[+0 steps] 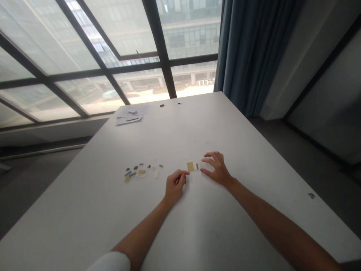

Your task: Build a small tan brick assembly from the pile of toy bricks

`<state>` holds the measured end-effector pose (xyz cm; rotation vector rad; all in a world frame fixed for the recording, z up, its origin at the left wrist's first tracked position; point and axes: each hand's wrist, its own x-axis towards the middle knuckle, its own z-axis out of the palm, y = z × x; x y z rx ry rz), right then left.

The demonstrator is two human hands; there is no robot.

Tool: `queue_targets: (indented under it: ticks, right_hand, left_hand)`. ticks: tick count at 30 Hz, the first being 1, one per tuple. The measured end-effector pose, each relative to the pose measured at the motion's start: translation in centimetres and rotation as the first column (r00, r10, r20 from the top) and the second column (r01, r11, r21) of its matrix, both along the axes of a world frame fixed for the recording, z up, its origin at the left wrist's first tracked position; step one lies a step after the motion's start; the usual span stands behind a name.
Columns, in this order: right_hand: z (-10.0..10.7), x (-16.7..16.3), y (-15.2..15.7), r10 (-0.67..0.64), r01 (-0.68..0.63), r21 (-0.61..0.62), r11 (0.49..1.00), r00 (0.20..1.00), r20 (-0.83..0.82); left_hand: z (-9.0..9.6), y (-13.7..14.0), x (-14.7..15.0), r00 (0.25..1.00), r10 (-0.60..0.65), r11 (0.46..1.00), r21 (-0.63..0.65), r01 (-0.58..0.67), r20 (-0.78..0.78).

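A small flat build of toy bricks lies on the white table, with a tan studded plate [190, 166] at its left, a white part [194, 166] beside it and a narrow grey piece [197, 166] further right. A pale piece [200, 165] sits at its right end. My left hand [175, 185] rests at the lower left, index finger stretched out to the tan plate's lower edge and the other fingers curled, holding nothing. My right hand [217, 169] is open on the right, thumb and fingers spread apart around the pale end.
Several loose bricks, such as a tan one [141, 171] and a dark grey one [132, 174], lie scattered left of my hands. Papers [128, 119] lie at the far left of the table [180, 131]. A small dark label [311, 195] is near the right edge. Windows and a blue curtain [248, 56] stand beyond.
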<state>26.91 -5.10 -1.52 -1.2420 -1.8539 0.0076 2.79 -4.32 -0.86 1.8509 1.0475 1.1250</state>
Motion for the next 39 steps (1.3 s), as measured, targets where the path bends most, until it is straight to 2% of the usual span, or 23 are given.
queue_targets:
  ticks: [9,18,25,32,39]
  right_hand:
    - [0.0,0.2,0.1,-0.028,0.028,-0.011,1.0,1.0,-0.009]
    - [-0.7,0.5,0.8,-0.144,0.144,-0.121,0.982,0.99,0.015]
    - [-1.4,0.3,1.3,-0.116,0.117,-0.18,0.977,0.993,0.015]
    - [-1.3,0.2,1.6,-0.089,0.105,-0.348,0.931,0.994,0.063]
    - [-1.3,0.3,2.1,-0.074,0.098,-0.419,0.903,0.995,0.074]
  left_hand:
    - [-0.3,0.1,-0.1,0.999,0.02,0.999,-0.033,-0.019,0.038]
    - [-0.6,0.2,-0.3,0.998,0.032,0.998,-0.057,-0.029,0.057]
    - [-0.6,0.3,-0.2,0.998,0.041,0.997,-0.071,-0.037,0.055]
    - [-0.6,0.2,-0.2,0.997,0.054,0.995,-0.092,-0.049,0.056]
    - [-0.5,0.2,-0.2,0.997,0.062,0.993,-0.107,-0.056,0.054]
